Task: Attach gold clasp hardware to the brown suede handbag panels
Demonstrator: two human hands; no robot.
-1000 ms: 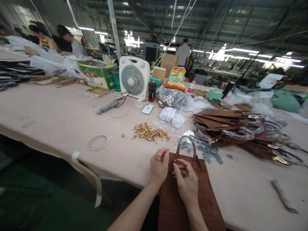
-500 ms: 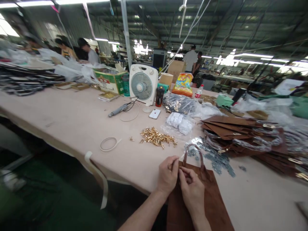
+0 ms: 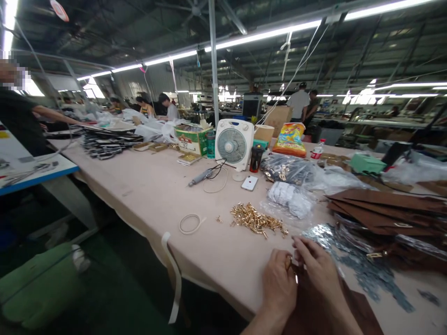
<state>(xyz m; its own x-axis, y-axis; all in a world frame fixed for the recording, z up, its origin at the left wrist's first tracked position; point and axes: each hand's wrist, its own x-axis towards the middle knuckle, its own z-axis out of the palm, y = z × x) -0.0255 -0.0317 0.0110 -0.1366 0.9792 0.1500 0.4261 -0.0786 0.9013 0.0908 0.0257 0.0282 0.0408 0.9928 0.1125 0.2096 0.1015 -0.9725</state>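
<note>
A dark brown bag [image 3: 309, 304] lies at the table's near edge, under both my hands. My left hand [image 3: 279, 284] is closed at the bag's upper left edge, and a small gold glint shows by its fingers. My right hand [image 3: 321, 267] is just to the right over the bag's top, fingertips drawn together close to the left hand. Whatever those fingertips pinch is hidden, and the bag's handle is covered too. Beyond the hands lies a heap of small gold metal fittings [image 3: 256, 219]. Flat grey pieces [image 3: 375, 270] are scattered to the right.
Stacked brown bags [image 3: 387, 209] lie at the right. Farther back stand a box fan [image 3: 233, 144], a dark bottle [image 3: 256, 159] and a white phone [image 3: 249, 183]. A grey corded tool [image 3: 200, 177] and a coiled strip [image 3: 189, 224] lie left. A person [image 3: 21, 111] stands far left.
The view has swung left, so things appear farther right and lower. My right hand has shifted over the bag's top, where the handle showed before. My left hand stays at the bag's edge.
</note>
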